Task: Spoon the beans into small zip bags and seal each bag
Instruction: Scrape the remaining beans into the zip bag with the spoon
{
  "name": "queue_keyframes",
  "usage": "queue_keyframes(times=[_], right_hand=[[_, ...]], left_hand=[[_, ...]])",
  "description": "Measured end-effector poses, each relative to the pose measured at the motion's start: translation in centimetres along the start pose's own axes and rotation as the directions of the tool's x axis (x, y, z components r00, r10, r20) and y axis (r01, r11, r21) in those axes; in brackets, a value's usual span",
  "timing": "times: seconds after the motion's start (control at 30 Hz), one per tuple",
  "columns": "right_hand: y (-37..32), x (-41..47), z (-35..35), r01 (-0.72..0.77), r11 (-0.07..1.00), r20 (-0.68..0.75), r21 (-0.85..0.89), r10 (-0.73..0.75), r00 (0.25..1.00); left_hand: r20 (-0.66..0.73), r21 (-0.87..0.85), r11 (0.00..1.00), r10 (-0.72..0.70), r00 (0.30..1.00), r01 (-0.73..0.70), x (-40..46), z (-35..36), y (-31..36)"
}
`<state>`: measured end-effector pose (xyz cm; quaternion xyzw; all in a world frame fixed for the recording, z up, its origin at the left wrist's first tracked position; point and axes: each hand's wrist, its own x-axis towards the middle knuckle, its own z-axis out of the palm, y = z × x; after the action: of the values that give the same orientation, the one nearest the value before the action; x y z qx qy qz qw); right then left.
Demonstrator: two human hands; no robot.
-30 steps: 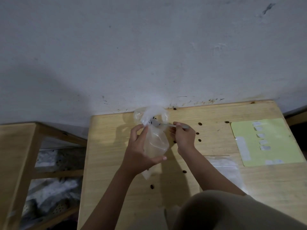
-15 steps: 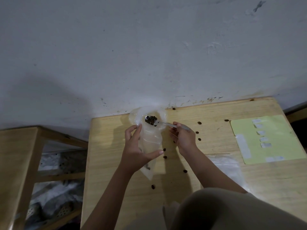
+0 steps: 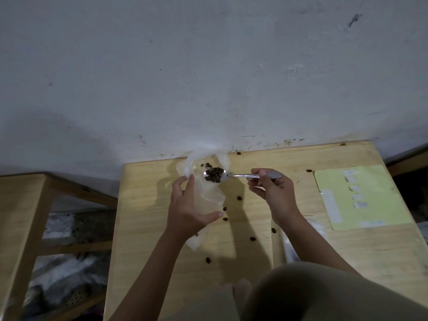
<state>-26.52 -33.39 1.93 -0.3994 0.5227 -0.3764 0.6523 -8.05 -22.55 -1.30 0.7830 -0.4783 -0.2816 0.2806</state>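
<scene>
Currently, the left hand (image 3: 188, 213) grips a small clear zip bag (image 3: 209, 195) from its left side, with the fingers curled round the upper edge and the thumb stretched across the lower front of the film. The bag is held upright above the wooden table (image 3: 301, 246), its mouth spread wide and facing the camera; the lower corner hangs below the palm, close to the tabletop (whether it touches cannot be told).

The right hand (image 3: 275, 193) pinches the handle of a metal spoon (image 3: 243, 175) between thumb and curled fingers. The spoon lies roughly level, handle pointing right, with its bowl positioned over the open bag mouth. A heap of dark beans (image 3: 214, 174) fills the bowl. A few more beans show just beyond the bowl, inside the bag opening.

The two hands are apart, with the bag between them and nearer the left one. The spoon bridges the gap from the right hand to the bag mouth.

Several loose beans (image 3: 253, 239) lie scattered on the table below and beside the bag. A yellow sheet (image 3: 370, 205) carrying small white labels rests flat near the table's right edge, well apart from both hands. More clear plastic (image 3: 289, 249) lies on the table by the right forearm.
</scene>
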Motion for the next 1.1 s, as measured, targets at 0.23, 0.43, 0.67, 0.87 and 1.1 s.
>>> queue_keyframes(times=[0.23,0.43,0.67,0.87,1.1], right_hand=[[0.6,-1.2,0.0,0.194,0.951,0.144,-0.242,-0.162,0.976],[0.5,-0.6,0.9,0.273,0.917,-0.077,-0.290,-0.306,0.949],[1.4,2.2,2.7,0.252,0.803,-0.075,-0.540,-0.343,0.936],[1.6,5.5,3.8,0.043,0.819,-0.129,-0.572,-0.141,0.982],[3.6,5.9,3.9,-0.290,0.947,-0.335,-0.138,0.231,0.913]], left_hand=[[0.001,0.044,0.999,-0.002,1.000,0.002,0.2,0.2,0.1],[0.001,0.107,0.994,-0.004,1.000,0.004,0.4,0.2,0.1],[-0.034,0.187,0.976,0.121,0.992,-0.113,0.0,0.5,0.4],[-0.014,0.175,0.971,0.170,0.985,-0.165,-0.3,0.6,0.5],[-0.033,0.027,0.985,0.174,0.984,-0.173,0.5,0.2,1.0]])
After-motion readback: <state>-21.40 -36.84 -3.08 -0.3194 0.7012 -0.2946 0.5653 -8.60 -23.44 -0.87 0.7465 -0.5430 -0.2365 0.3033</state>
